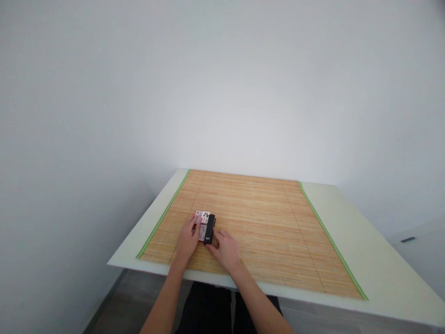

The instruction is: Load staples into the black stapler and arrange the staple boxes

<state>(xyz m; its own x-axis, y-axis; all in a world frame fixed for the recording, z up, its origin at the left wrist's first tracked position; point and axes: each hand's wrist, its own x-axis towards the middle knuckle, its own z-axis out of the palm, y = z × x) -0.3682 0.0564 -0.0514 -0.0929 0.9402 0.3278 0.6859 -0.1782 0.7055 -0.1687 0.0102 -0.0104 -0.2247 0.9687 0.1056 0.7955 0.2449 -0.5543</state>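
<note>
A black stapler [209, 229] lies lengthwise on the bamboo mat [257, 222], to the left of its middle. My right hand [225, 249] pinches its near end between thumb and fingers. Against the stapler's left side are small red-and-white boxes [205, 216], the far one printed with a dark picture. My left hand [187, 240] is closed around the left side of these boxes, with the thumb lying over the nearer one. Parts of the boxes are hidden under that hand, and their print is too small to read.
The mat has green edging [321, 225] and covers much of a white table [361, 232]. White walls [243, 93] stand behind the table and to its left. At the far right is a white surface with a dark handle [408, 240].
</note>
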